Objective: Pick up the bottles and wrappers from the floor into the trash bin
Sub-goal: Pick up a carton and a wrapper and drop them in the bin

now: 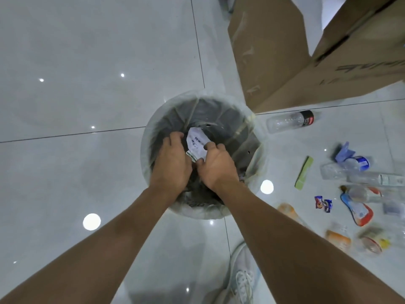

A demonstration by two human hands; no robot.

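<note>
Over the trash bin point(146, 137), both hands meet.
Left hand point(172, 163) and right hand point(217, 166) fingers point(211, 147) pinch a white wrapper point(197, 143).

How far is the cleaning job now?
Early stage. Both hands, left hand and right hand, hold a white wrapper over the trash bin. Left on the floor: the black-capped bottle, green wrapper and more.

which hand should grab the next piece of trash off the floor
Probably the right hand: the remaining bottles, like the black-capped bottle, and the green wrapper all lie right of the trash bin.
</note>
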